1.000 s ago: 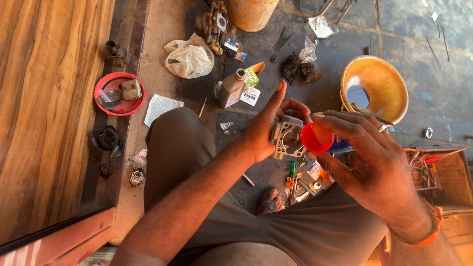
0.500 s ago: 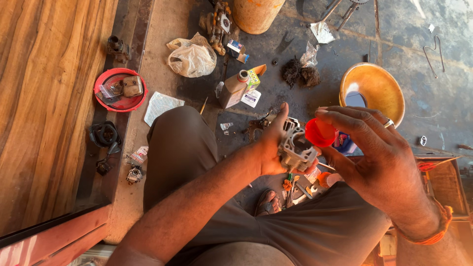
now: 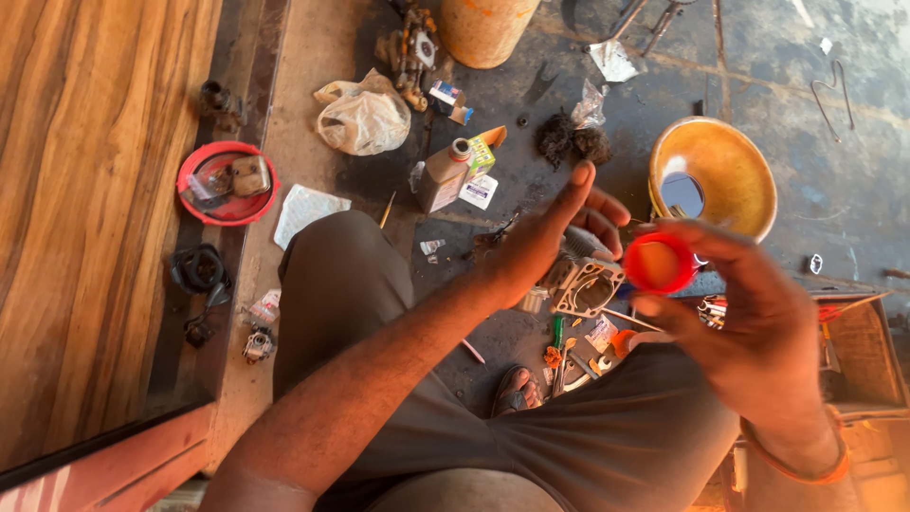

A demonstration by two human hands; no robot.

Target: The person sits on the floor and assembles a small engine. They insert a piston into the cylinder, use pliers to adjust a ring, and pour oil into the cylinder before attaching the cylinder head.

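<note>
My left hand (image 3: 545,242) grips a grey metal engine part (image 3: 586,283) with a square open face, thumb raised. My right hand (image 3: 749,318) holds a small red round cap (image 3: 657,263) between thumb and fingers, right beside the metal part. Both hands hover over my knees above a dark stained floor. An orange band sits on my right wrist.
A yellow bowl (image 3: 720,175) lies beyond my hands. A red dish (image 3: 226,183) with small parts, a white plastic bag (image 3: 363,118), a small bottle (image 3: 443,175), a dark fibre wad (image 3: 573,142) and several tools (image 3: 578,346) lie on the floor. Wooden planks (image 3: 85,218) run along the left.
Both hands have stayed close together; the metal part turned so its open square face shows, and the red cap stays beside it at the right.
</note>
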